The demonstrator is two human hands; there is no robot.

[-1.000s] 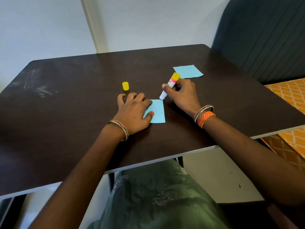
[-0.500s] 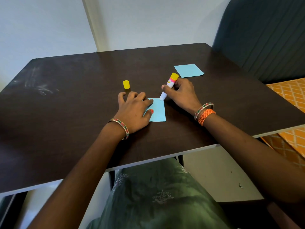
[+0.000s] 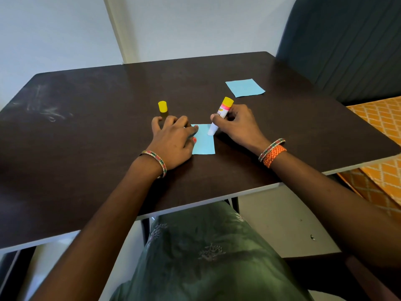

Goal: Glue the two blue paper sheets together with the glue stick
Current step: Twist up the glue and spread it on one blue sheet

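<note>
The small light-blue paper square (image 3: 204, 141) lies flat under the left hand (image 3: 173, 141), whose spread fingers pin its left edge. The right hand (image 3: 236, 124) is clamped on the white, yellow-ended glue stick (image 3: 219, 116), tip on the sheet's far right corner. Pushing hard risks crumpling or dragging it. The second blue square (image 3: 245, 88) waits beyond the right hand on the dark worktop (image 3: 86, 148).
</note>
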